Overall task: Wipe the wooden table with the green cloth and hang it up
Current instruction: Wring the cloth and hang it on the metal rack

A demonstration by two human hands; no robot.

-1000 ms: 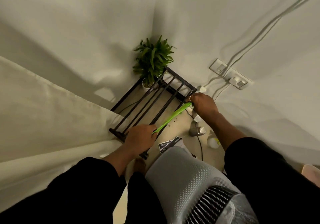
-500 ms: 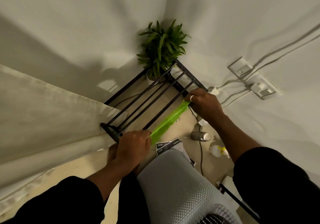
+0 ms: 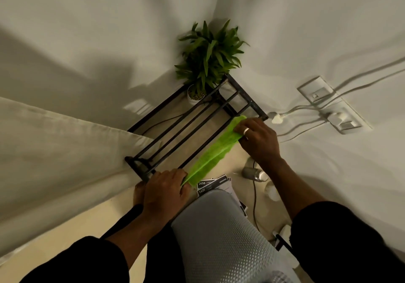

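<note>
Near end of green cloth (image 3: pixel 212 153) buried under left hand (image 3: pixel 163 192), far corner under right hand (image 3: pixel 258 139); card print (image 3: pixel 207 185) at lower centre partly unreadable, both sleeves cropped by bottom edge.

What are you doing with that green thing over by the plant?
A person is hanging up the green cloth. The left hand holds its near end and the right hand holds its far end, spreading it along the nearest bar of a black metal rack. A potted plant stands in the corner behind the rack.
</note>
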